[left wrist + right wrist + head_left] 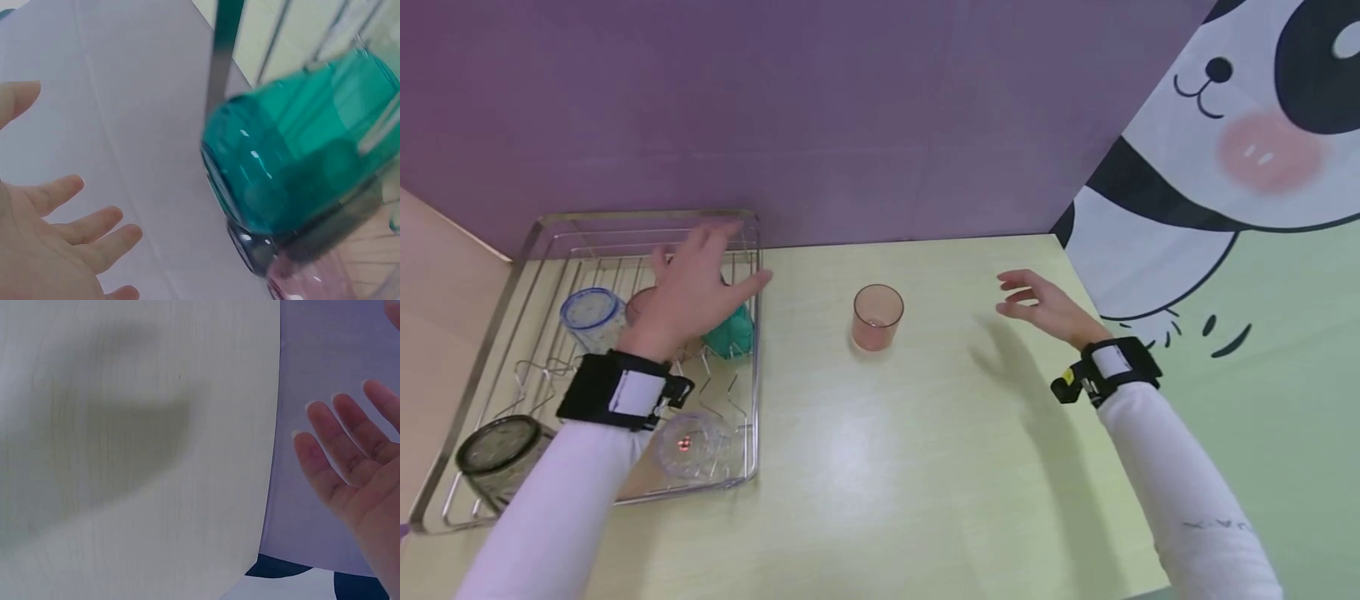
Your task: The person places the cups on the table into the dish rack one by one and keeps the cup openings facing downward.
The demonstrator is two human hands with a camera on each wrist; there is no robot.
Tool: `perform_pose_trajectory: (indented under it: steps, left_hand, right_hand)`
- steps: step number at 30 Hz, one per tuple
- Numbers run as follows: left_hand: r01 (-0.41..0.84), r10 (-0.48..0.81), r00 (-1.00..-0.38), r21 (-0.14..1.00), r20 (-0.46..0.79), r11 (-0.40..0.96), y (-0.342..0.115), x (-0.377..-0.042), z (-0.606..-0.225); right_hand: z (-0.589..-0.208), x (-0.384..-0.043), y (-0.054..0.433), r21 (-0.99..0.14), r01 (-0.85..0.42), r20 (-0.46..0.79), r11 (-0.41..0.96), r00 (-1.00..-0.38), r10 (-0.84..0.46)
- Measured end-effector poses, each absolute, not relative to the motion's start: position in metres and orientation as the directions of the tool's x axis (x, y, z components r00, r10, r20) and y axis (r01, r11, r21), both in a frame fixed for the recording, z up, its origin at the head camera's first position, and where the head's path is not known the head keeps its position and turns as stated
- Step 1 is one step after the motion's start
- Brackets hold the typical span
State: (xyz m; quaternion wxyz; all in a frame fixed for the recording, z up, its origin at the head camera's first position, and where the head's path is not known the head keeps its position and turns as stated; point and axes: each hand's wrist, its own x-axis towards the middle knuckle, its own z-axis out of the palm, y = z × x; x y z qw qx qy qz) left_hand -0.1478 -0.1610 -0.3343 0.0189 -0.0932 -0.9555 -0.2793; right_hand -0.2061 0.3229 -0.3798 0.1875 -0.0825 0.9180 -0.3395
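My left hand (pixel 688 296) hovers over the back of a wire drying rack (pixel 758 375), fingers spread and holding nothing. Right beside and below it a teal glass (pixel 300 144) leans in the rack, with a dark glass (pixel 250 247) and a pink glass (pixel 312 275) next to it in the left wrist view. My right hand (pixel 1041 304) is raised above the right side of the table, its fingers loosely bent and nothing between them. Between the two hands a pinkish-amber glass (pixel 877 318) stands upright on the table.
Also in the rack are a blue-rimmed clear glass (pixel 593 317), a dark grey glass (pixel 505 454) at front left and a clear glass (pixel 692 446) at front right. A purple wall (pixel 880 125) borders the pale table (pixel 865 467) at the back; a panda picture covers the right side.
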Motion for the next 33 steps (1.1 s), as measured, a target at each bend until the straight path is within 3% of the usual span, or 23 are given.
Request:
perform_pose_trajectory:
  steps: [21,28,33]
  left_hand:
    - [0.282,0.317,-0.948,0.453,-0.003,0.846,-0.119,-0.13,-0.343]
    - [0.354,0.433,-0.895,0.416,-0.109,0.837,-0.108,-0.124,-0.355]
    - [0.368,0.444,-0.886,0.38,-0.134,0.849,-0.102,-0.122,-0.36]
  right_hand:
    - [-0.36,-0.215,0.276,-0.755,-0.125,-0.148,0.643,-0.923,-0.354]
    - [-0.365,-0.215,0.248,-0.652,-0.243,-0.105,0.718,-0.909,-0.402]
    - [-0.367,-0.214,0.226,-0.592,-0.327,-0.09,0.736,-0.881,-0.464]
